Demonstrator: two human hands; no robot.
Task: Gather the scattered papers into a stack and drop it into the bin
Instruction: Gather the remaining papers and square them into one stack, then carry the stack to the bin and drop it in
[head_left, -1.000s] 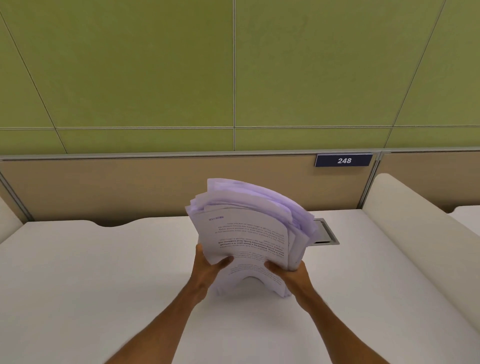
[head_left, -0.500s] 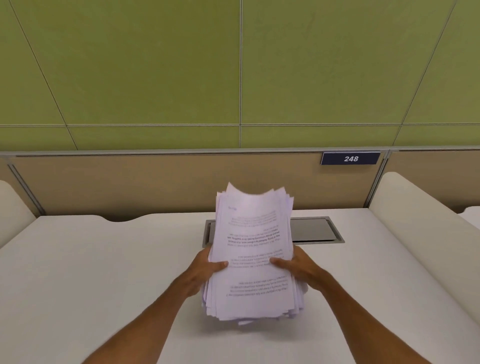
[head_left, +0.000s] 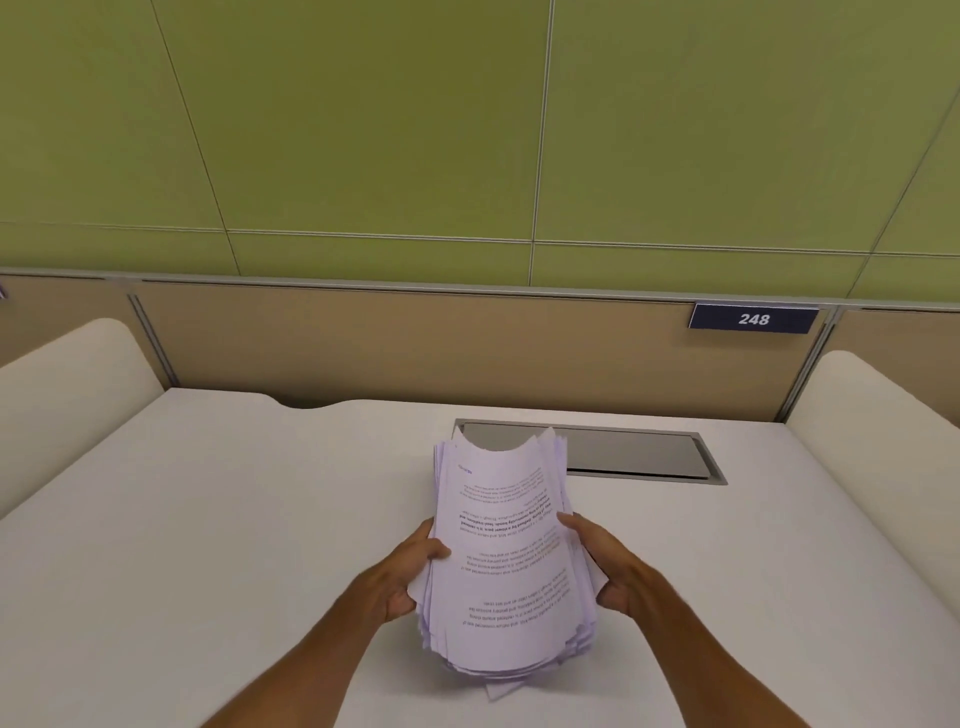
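The stack of papers (head_left: 506, 561) sits between the two grips, over the middle of the white tabletop (head_left: 208, 519). The left grip (head_left: 410, 569) holds the stack's left edge, its thumb laid over the top sheet and its fingers curled underneath. The right grip (head_left: 605, 566) holds the opposite edge in the same way, with the thumb on the printed face and the fingers curled below the pile. Both grips hold near the middle of the stack's length, so paper reaches out past them towards the wall and back towards the person.

The sheets are roughly squared, though their edges are ragged and one loose corner pokes out at the near end. The top sheet shows lines of print that read upside down from this view. The far end curls upward. The near end droops close over the tabletop, and whether it touches cannot be told.

Behind the stack a grey metal hatch (head_left: 639, 452) is set flush into the tabletop, and the far end of the papers covers its left part from view. A blue plate (head_left: 753, 318) reading 248 hangs on the beige partition (head_left: 415, 343), below green wall panels (head_left: 363, 130).
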